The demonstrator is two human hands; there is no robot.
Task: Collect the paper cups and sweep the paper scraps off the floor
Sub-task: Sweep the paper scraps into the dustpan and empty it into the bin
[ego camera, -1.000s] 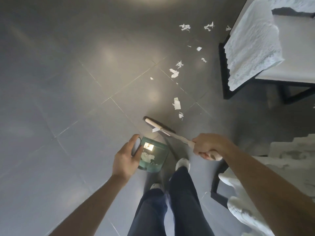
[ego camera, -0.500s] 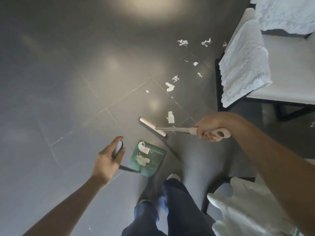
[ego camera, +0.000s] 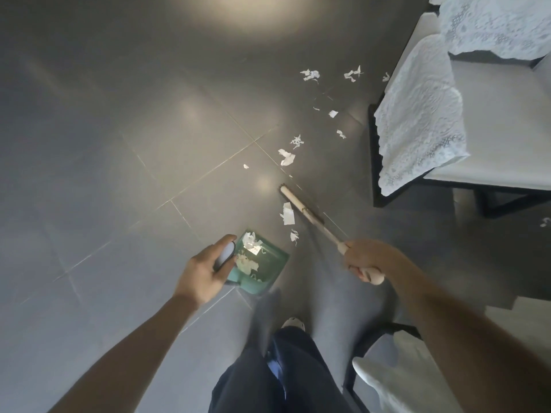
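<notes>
Comparing with half a second back: seeing the hand brush (ego camera: 301,205) swung round from lying crosswise near the pan to reaching out and landing just past two paper scraps (ego camera: 287,213), leaving that pair between the bristles and the teal dustpan (ego camera: 268,265). Also seeing the dustpan tucked in closer under the left hand (ego camera: 205,269). Probably means another pull toward the pan is lined up, so sweeping is well underway but nowhere near done.

Grip check: left hand curled round the dark dustpan handle, thumb on top. Right hand (ego camera: 362,259) wrapped tight round the pale brush handle, butt end poking out behind the fist.

Counting now:
- 1 hand brush, 1 dustpan
- a small heap of scraps already in the pan, too jumbled to count
- 2 scraps right beside the brush, on the pan side
- roughly 9 more strewn up the grey tiled floor (ego camera: 119,144) toward the chair, some of them mere specks, so not swearing by that number
- 1 stray scrap (ego camera: 545,222) way off at the right edge
- 2 chairs: a white-seated chair (ego camera: 507,162) draped with a lace cloth (ego camera: 417,123) upper right, plus a second chair (ego camera: 387,380) poking in bottom right
- 0 paper cups anywhere in view, so no telling how that half stands

Guessing several more strokes for the far bunch.
</notes>
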